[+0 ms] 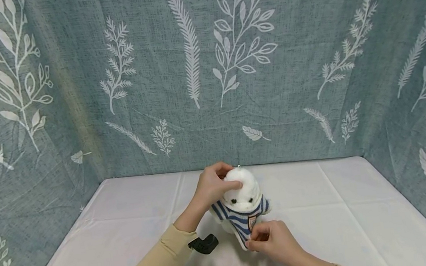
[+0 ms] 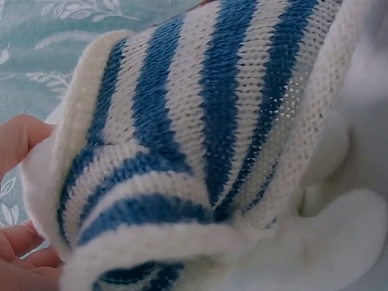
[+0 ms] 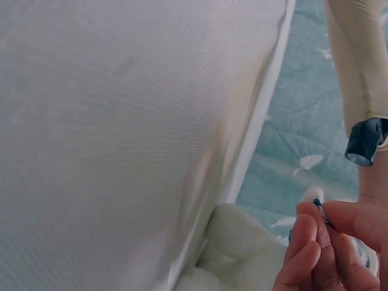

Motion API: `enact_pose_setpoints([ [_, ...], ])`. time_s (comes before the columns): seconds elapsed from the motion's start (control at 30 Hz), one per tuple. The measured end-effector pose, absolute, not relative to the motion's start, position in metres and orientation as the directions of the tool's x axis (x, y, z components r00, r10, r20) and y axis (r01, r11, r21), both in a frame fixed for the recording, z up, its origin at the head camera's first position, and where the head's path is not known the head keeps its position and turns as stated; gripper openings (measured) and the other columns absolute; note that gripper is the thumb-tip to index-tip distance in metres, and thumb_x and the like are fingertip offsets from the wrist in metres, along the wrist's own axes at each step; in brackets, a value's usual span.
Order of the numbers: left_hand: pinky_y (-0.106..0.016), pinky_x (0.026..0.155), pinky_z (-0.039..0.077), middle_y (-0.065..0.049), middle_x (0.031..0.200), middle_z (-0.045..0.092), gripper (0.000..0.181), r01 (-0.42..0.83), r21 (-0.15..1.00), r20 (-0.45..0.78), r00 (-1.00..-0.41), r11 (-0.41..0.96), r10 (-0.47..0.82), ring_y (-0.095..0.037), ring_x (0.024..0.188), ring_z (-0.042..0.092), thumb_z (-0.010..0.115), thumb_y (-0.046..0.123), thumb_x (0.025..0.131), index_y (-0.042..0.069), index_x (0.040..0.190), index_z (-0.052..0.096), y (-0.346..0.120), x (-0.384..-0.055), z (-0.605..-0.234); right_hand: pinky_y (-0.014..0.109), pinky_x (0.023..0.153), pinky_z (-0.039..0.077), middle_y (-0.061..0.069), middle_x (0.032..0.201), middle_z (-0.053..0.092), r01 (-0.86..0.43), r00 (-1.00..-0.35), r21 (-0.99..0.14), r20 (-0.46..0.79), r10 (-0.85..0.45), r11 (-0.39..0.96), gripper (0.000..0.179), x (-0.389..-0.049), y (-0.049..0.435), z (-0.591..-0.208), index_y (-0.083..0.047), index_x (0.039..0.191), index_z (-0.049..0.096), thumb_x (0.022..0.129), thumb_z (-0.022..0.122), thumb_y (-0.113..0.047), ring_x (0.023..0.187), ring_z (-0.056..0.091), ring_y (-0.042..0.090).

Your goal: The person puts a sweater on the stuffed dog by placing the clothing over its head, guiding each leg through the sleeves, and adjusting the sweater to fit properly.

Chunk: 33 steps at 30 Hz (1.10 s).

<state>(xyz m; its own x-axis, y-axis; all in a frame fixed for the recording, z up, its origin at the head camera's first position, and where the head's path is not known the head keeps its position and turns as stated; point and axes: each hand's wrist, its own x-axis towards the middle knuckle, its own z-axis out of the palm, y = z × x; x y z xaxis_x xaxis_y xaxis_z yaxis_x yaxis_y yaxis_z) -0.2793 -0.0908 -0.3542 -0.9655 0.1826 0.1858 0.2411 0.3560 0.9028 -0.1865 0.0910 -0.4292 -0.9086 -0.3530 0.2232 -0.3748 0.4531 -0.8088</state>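
Note:
A white plush toy (image 1: 245, 194) with dark eyes wears a blue-and-white striped knitted sweater (image 1: 240, 219) over the white tabletop. My left hand (image 1: 215, 184) grips its head from the left, thumb across the front of it. With thumb and fingers my right hand (image 1: 271, 240) pinches the sweater's lower hem, which is pulled downward to a point. Up close in the left wrist view, the striped knit (image 2: 182, 91) and a loose sleeve (image 2: 145, 206) fill most of the picture. In the right wrist view, a bit of blue knit shows between the pinching fingertips (image 3: 309, 209), beside a white plush limb (image 3: 236, 236).
A white cloth (image 1: 330, 225) with fold lines covers the table. Grey-green curtains (image 1: 148, 69) with white leaf prints hang at the back and both sides. A black wrist camera (image 1: 204, 244) juts from the left sleeve near the toy.

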Motion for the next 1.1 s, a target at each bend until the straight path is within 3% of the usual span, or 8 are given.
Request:
enact_pose_setpoints([
  [0.63, -0.031, 0.068, 0.052, -0.002, 0.095, 0.068, 0.032, 0.226, 0.912, 0.168, -0.967, 0.342, 0.190, -0.018, 0.082, 0.060, 0.081, 0.017, 0.072, 0.015, 0.101, 0.069, -0.091, -0.279, -0.355, 0.017, 0.049, 0.042, -0.008, 0.058, 0.060, -0.398, -0.899, -0.760, 0.214, -0.381, 0.513, 0.018, -0.190, 0.094, -0.437, -0.015, 0.060, 0.066, 0.074, 0.078, -0.016, 0.052, 0.048, -0.004],
  [0.83, -0.030, 0.067, 0.051, -0.001, 0.094, 0.066, 0.031, 0.256, 0.888, 0.184, -0.959, 0.383, 0.215, -0.016, 0.082, 0.060, 0.080, 0.023, 0.073, 0.016, 0.101, 0.068, -0.090, -0.276, -0.354, 0.017, 0.050, 0.044, -0.008, 0.061, 0.064, -0.418, -0.894, -0.748, 0.238, -0.380, 0.516, 0.016, -0.196, 0.094, -0.434, -0.017, 0.063, 0.068, 0.076, 0.078, -0.020, 0.053, 0.051, -0.005],
  [1.1, -0.032, 0.070, 0.051, -0.001, 0.096, 0.066, 0.032, 0.237, 0.888, 0.158, -0.962, 0.394, 0.223, -0.016, 0.084, 0.060, 0.081, 0.025, 0.074, 0.017, 0.102, 0.067, -0.093, -0.276, -0.350, 0.018, 0.055, 0.048, -0.006, 0.064, 0.068, -0.367, -0.909, -0.773, 0.180, -0.376, 0.518, 0.015, -0.201, 0.100, -0.432, -0.016, 0.069, 0.071, 0.079, 0.076, -0.025, 0.057, 0.059, -0.002],
])
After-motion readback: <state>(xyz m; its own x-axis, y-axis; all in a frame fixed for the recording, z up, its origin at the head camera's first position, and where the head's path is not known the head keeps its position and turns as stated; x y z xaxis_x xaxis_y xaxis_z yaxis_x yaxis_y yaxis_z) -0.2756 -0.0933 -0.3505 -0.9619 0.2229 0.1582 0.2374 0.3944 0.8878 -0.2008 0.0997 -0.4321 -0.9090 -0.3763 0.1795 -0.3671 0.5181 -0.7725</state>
